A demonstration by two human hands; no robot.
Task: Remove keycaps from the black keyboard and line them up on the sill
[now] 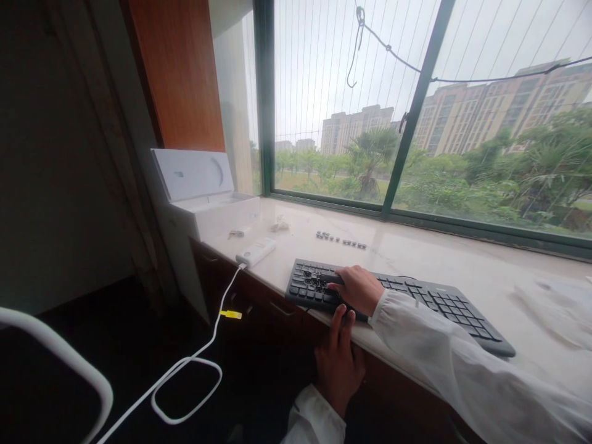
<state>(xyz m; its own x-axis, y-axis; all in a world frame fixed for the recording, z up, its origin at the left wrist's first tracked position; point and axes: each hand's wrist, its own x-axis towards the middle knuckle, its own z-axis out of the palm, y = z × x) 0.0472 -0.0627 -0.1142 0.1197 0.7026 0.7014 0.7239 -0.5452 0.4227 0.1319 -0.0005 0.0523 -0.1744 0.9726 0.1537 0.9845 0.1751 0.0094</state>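
Observation:
A black keyboard [435,299] lies aslant on the pale windowsill counter, with several keycaps off at its left end and bare key sockets showing. Over that end is my right hand [358,288], its fingers closed round a slim dark tool [329,278] whose tip points left at the sockets. The tool's exact kind cannot be made out. My left hand [341,364] comes up from below the counter, fingers stretched out, fingertips at the keyboard's front edge. Behind the keyboard, loose keycaps [348,242] form a row on the counter.
An open white box [222,209] stands at the counter's left end. Near it lie a white power bank [256,251] and a small crumpled item [280,224]. A white cable [213,336] with a yellow tag hangs over the edge. Clear plastic [555,311] lies right, below the window.

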